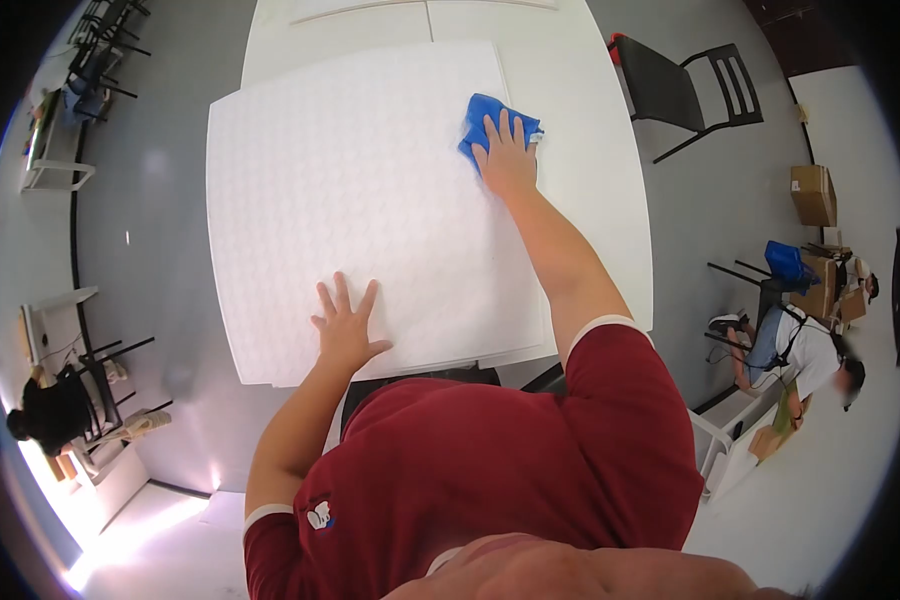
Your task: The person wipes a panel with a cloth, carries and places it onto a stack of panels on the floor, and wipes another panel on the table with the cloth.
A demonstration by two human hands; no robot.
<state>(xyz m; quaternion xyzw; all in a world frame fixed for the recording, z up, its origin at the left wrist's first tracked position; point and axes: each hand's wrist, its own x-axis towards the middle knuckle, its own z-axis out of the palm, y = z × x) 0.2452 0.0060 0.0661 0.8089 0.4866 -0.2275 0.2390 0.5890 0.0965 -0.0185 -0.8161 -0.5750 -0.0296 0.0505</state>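
Note:
A large white sheet [360,190] with a faint dimpled pattern covers much of the white table [595,200]. Near its far right corner lies a crumpled blue cloth [482,108] with a small pale tag. My right hand [509,160] rests on top of the cloth, arm stretched out, fingers extended and apart. Closer to my body, my left hand [346,330] lies flat on the near part of the sheet with its fingers spread and nothing in it.
A black chair [660,85] stands right of the table. Farther right are a cardboard box [813,196] and a seated person [805,345] in a white top. Another person [55,415] in black sits at the far left. My torso is against the table's near edge.

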